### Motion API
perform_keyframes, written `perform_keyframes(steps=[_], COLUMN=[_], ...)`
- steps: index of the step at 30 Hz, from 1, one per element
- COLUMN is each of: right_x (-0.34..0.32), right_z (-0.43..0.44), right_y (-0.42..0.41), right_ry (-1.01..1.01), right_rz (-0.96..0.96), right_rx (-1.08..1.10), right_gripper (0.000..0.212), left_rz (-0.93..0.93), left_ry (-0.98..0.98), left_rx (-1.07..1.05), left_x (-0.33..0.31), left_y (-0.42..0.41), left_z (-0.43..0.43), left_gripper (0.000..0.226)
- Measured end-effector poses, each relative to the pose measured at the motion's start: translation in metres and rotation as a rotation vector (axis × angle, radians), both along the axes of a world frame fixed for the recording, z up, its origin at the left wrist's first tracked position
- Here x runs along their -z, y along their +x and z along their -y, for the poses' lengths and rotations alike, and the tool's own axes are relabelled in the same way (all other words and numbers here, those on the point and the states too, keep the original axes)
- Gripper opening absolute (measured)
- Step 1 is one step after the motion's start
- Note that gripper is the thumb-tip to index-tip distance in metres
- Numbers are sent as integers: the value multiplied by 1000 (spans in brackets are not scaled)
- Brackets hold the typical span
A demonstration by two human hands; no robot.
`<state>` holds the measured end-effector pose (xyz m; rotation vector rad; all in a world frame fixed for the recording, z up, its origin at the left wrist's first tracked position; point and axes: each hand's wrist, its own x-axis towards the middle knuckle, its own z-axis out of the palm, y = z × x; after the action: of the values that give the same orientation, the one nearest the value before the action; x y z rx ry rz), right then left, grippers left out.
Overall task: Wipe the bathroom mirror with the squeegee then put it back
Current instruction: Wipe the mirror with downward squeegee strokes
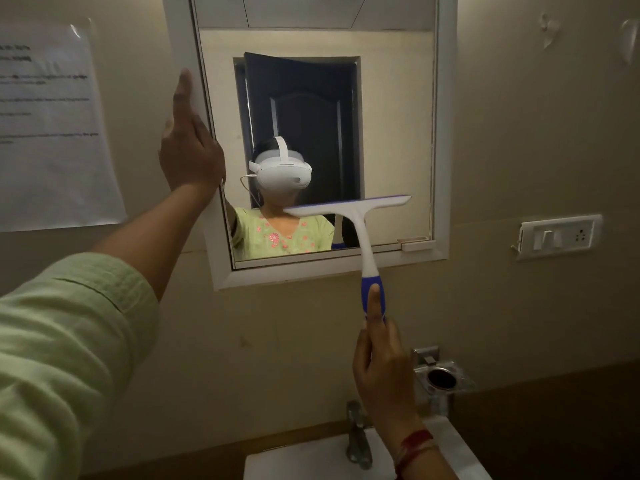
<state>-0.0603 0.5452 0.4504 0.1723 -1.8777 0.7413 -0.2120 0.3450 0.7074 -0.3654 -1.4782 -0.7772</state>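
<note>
Sleeve (pixel 62 341) — left hand (pixel 188 147) on mirror (pixel 398 116); right hand (pixel 384 372) grips squeegee (pixel 363 237) — notice (pixel 52 126) unreadable.

Squeegee (pixel 360 233): white head & neck, blue grip, thin violet-blue strip along blade top. Mirror frame (pixel 443 133): white. Sleeve (pixel 69 341): pale green w/ fine woven texture. In reflection, top (pixel 277 233) is light green w/ pink floral embroidery, headset (pixel 282 174) white, door (pixel 304 109) v. dark. Wall (pixel 519 150): beige. Paper sheet (pixel 52 133): white w/ black text lines. Switch plate (pixel 559 235) & sink (pixel 304 459): white. Tap (pixel 356 434) & holder (pixel 441 375): silver metal. Wrist thread (pixel 417 438): red-orange.
</note>
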Motion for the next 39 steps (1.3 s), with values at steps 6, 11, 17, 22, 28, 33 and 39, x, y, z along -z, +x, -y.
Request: perform_keyframes(steps=[6,11,17,22,28,33,39], right_x=[25,41,46,42,10,-27,-74], right_z=[7,9,10,10,14,11,7], right_y=[9,21,31,33,33,20,4], right_ry=[-10,-34,-40,-86,-199,-212,-166], right_rz=[46,133,159,84,-66,-126,-153], right_rx=[-3,-16,-41,-69,-163,-245,-279], right_gripper=[70,78,75,69,49,50,48], left_rz=[-19,21,63,84,69,45,89], left_ry=[2,27,34,50,48,39,55], left_rx=[-14,-41,-49,-43,-32,-7,22], left_x=[-2,0,-1,0,1,1,0], left_y=[0,1,3,5,5,4,8], left_z=[-1,-1,0,-1,0,-1,-1], left_gripper=[45,46,47,46,46,46,47])
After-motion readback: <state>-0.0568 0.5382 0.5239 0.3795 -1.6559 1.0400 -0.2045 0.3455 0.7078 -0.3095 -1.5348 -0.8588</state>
